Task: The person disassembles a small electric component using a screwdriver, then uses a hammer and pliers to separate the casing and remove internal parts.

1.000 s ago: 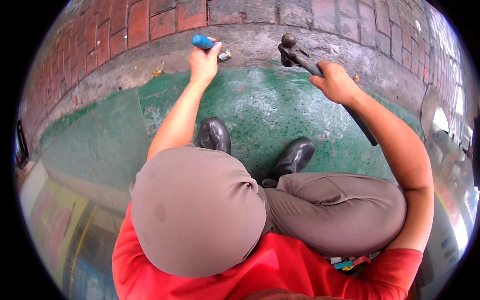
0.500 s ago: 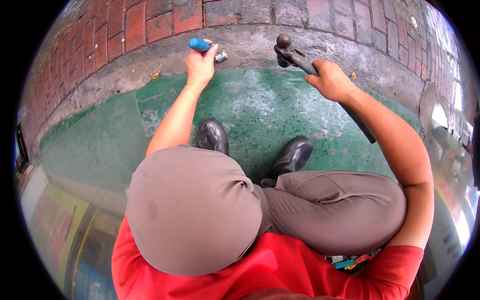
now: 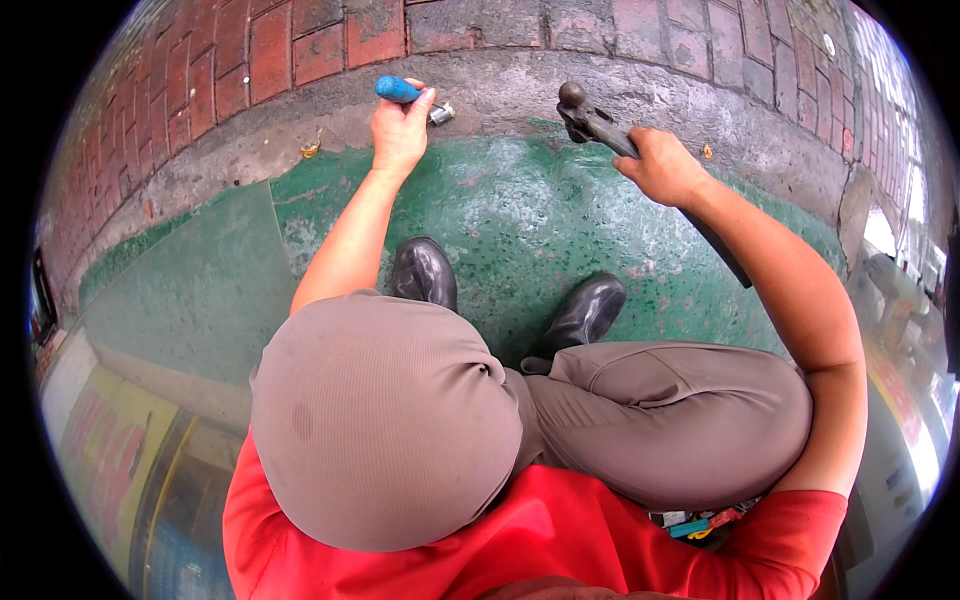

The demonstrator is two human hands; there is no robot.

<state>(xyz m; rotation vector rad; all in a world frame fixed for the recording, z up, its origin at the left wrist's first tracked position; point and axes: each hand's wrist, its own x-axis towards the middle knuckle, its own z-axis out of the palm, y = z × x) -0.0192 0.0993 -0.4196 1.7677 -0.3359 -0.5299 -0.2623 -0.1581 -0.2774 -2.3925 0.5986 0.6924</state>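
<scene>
I am crouched over a green painted floor. My left hand is closed around a blue-handled tool, whose tip points at a small metal piece on the grey concrete kerb. My right hand grips the long dark handle of a hammer; its rounded head is raised above the kerb, to the right of the metal piece. My knees and two black shoes are below the hands.
A red brick pavement runs beyond the kerb. A small yellowish scrap lies on the kerb at the left. Yellow and blue markings show at the lower left, small coloured objects behind my right leg.
The hammer head has shifted slightly up and left over the kerb. My left hand stays on the blue-handled tool at the metal piece.
</scene>
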